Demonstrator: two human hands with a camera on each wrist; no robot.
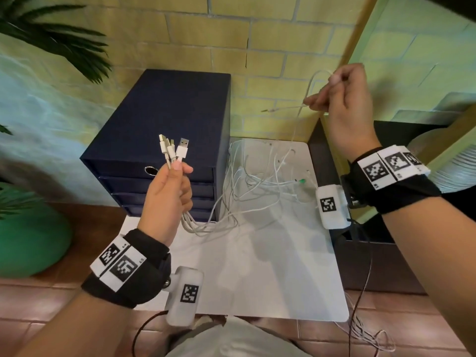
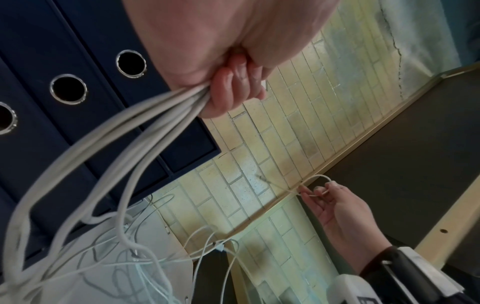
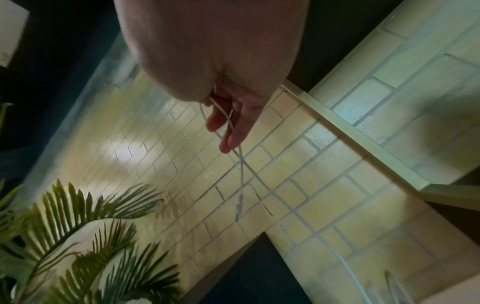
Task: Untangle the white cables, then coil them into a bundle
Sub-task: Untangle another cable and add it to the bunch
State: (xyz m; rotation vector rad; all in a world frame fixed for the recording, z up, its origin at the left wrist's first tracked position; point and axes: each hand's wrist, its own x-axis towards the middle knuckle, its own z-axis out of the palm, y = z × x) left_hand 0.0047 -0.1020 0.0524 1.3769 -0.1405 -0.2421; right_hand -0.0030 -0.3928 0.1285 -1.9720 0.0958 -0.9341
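Bare hands, banded wrists

Behind the fingers, each wrist wears a black strap [image 1: 144, 274] with white checker-marked tags and a white camera box [image 1: 184, 295] trailing a thin cable.

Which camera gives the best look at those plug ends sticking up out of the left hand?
The head view: the plug ends stand sharp and fanned above the left hand. The left wrist view shows only the cables trailing below that hand, plugs hidden. The right wrist view shows none of them, only the thin cable its own hand holds.
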